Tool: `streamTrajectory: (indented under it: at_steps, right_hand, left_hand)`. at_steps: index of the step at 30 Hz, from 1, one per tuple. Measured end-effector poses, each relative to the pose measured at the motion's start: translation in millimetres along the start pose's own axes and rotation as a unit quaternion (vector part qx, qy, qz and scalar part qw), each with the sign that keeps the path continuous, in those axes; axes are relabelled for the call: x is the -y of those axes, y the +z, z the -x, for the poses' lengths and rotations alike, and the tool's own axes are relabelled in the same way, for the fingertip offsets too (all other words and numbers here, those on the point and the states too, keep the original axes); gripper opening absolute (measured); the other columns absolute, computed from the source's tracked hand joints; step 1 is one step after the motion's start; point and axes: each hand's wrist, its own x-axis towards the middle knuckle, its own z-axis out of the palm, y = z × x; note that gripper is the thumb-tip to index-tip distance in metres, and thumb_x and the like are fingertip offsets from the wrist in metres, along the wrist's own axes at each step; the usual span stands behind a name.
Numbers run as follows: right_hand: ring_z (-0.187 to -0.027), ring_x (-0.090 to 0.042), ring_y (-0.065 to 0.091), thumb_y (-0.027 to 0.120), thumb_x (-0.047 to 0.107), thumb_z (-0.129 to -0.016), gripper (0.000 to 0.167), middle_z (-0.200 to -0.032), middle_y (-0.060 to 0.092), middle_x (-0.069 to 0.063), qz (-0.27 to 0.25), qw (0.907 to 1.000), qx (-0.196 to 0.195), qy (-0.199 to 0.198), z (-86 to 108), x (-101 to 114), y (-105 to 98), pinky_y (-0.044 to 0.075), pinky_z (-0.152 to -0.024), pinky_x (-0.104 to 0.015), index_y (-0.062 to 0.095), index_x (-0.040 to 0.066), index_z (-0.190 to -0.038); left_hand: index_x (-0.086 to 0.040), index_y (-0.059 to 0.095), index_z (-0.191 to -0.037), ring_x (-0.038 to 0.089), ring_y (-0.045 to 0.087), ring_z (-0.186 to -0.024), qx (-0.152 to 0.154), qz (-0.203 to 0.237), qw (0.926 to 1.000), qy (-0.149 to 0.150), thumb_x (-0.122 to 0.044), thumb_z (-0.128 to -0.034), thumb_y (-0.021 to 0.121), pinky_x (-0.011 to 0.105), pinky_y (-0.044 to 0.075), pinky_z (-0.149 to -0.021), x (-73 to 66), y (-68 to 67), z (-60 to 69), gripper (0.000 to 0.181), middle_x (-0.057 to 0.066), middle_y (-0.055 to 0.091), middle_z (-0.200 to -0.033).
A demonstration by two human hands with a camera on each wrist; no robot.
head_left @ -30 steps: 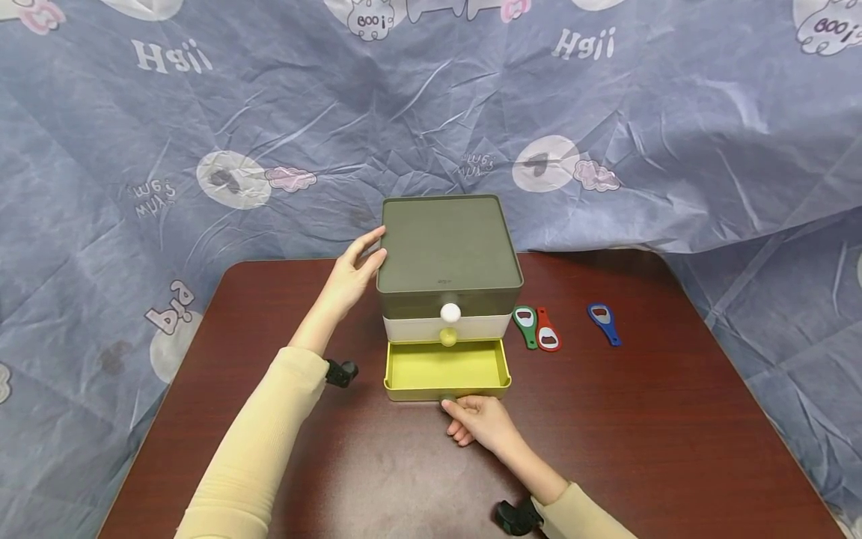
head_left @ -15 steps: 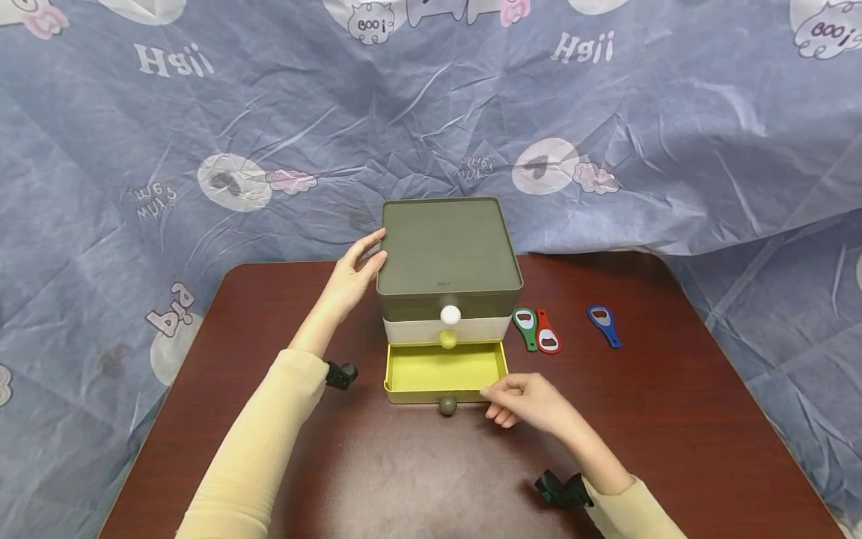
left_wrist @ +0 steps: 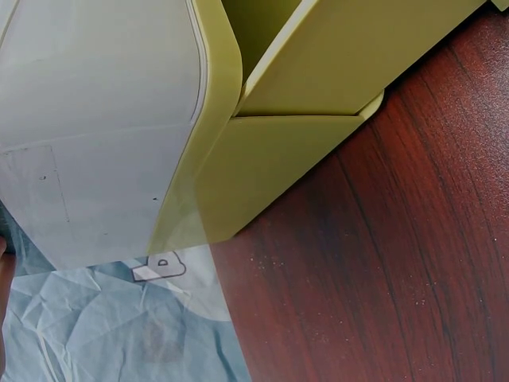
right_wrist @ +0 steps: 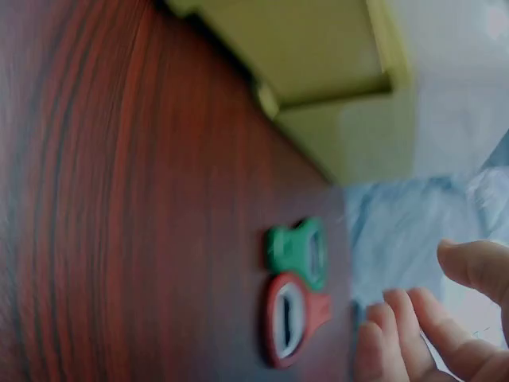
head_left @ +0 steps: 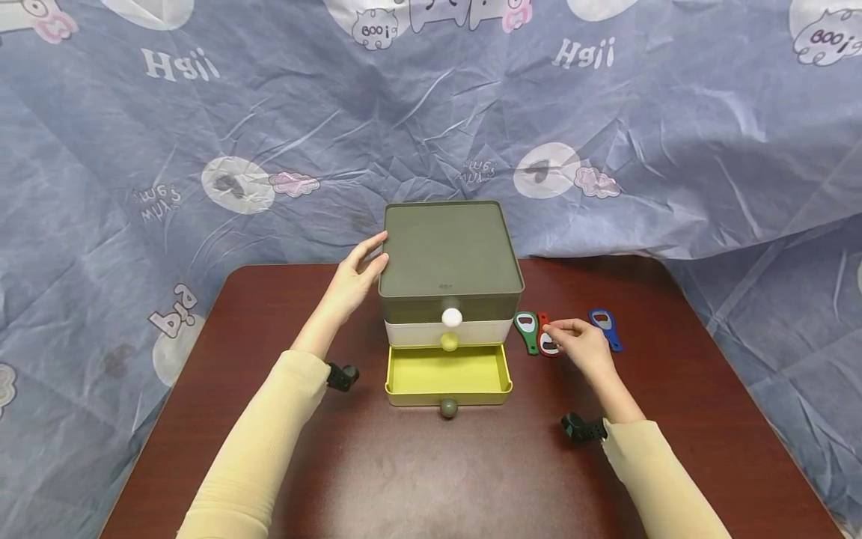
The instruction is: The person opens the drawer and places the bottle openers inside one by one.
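Observation:
A small drawer cabinet (head_left: 450, 247) with a dark green top stands at the middle of the table. Its yellow bottom drawer (head_left: 449, 399) is pulled out, and nothing lies inside. My left hand (head_left: 346, 289) rests against the cabinet's left side with fingers extended. Over the red bottle opener (right_wrist: 320, 309) hovers my right hand (head_left: 588, 352), thumb and fingers apart and holding nothing. In the head view the fingertips partly cover that opener. A green bottle opener (head_left: 531, 346) lies against the red one, on its left. The blue bottle opener (head_left: 615, 343) lies behind the right hand.
The white upper drawer knob (head_left: 452, 317) and yellow middle knob (head_left: 449, 341) belong to closed drawers. A dark green knob (head_left: 448, 408) sticks out from the open drawer. Blue printed cloth (head_left: 417, 127) hangs behind the brown table (head_left: 417, 479).
My right hand has let go of the bottom drawer's knob and moved right and away from me to the bottle openers. My left hand stays at the cabinet's side.

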Motion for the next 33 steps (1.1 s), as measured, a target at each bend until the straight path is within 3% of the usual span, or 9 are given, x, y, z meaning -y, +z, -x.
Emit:
streamTrajectory:
  at_steps: [4, 8, 11, 15, 27, 33]
  right_hand:
    - [-0.090, -0.019, 0.064, 0.071, 0.038, -0.089, 0.045, -0.102, 0.073, -0.016, 0.024, 0.9985, -0.048, 0.014, -16.8, -10, 7, 0.046, -0.070, -0.024, 0.069, 0.002, -0.117]
    - [-0.107, -0.035, 0.061, 0.071, 0.037, -0.089, 0.049, -0.115, 0.069, -0.023, 0.034, 0.9972, -0.060, 0.031, -26.9, -17, 16, 0.048, -0.081, -0.037, 0.066, -0.002, -0.119]
    - [-0.110, -0.039, 0.060, 0.072, 0.035, -0.089, 0.051, -0.115, 0.069, -0.024, 0.046, 0.9964, -0.060, 0.039, -30.7, -20, 23, 0.047, -0.088, -0.047, 0.064, -0.005, -0.119]
    - [-0.107, -0.042, 0.060, 0.074, 0.030, -0.087, 0.050, -0.112, 0.069, -0.026, 0.074, 0.9943, -0.068, 0.035, -32.6, -18, 29, 0.047, -0.087, -0.051, 0.062, -0.007, -0.119]
    - [-0.109, -0.044, 0.054, 0.077, 0.027, -0.085, 0.044, -0.114, 0.065, -0.026, 0.090, 0.9919, -0.053, 0.072, -35.7, -11, 31, 0.046, -0.086, -0.051, 0.064, -0.005, -0.111]
    - [-0.099, -0.038, 0.055, 0.073, 0.026, -0.088, 0.037, -0.102, 0.069, -0.024, 0.054, 0.9961, -0.041, 0.057, -30.8, -17, 27, 0.045, -0.070, -0.036, 0.067, -0.006, -0.104]
  left_hand:
    - [-0.024, 0.043, -0.150, 0.024, 0.043, -0.141, -0.001, -0.001, 1.0000, -0.002, -0.027, -0.1028, 0.054, 0.047, 0.040, -0.112, 0.4, -0.5, -0.2, 0.048, 0.001, 0.036, -0.158]
    - [-0.024, 0.043, -0.150, 0.024, 0.043, -0.141, 0.001, -0.002, 1.0000, -0.004, -0.028, -0.1028, 0.054, 0.047, 0.040, -0.112, 0.9, -0.4, 0.5, 0.048, 0.000, 0.036, -0.158]
    - [-0.024, 0.043, -0.150, 0.023, 0.043, -0.141, 0.002, -0.001, 1.0000, -0.004, -0.028, -0.1029, 0.053, 0.047, 0.040, -0.113, 1.7, -0.4, 0.6, 0.048, 0.000, 0.036, -0.158]
    - [-0.026, 0.042, -0.150, 0.023, 0.042, -0.142, 0.004, 0.003, 1.0000, -0.008, -0.029, -0.1029, 0.053, 0.047, 0.039, -0.113, 1.0, -0.5, 0.1, 0.049, -0.001, 0.035, -0.159]
    - [-0.024, 0.043, -0.150, 0.024, 0.043, -0.141, 0.001, 0.006, 1.0000, 0.001, -0.027, -0.1028, 0.054, 0.046, 0.040, -0.113, 0.5, 0.6, -1.1, 0.048, 0.000, 0.036, -0.158]
    - [-0.024, 0.044, -0.149, 0.024, 0.043, -0.141, -0.001, 0.006, 1.0000, 0.000, -0.027, -0.1027, 0.054, 0.046, 0.041, -0.112, 0.3, 1.0, -0.2, 0.048, 0.001, 0.037, -0.158]
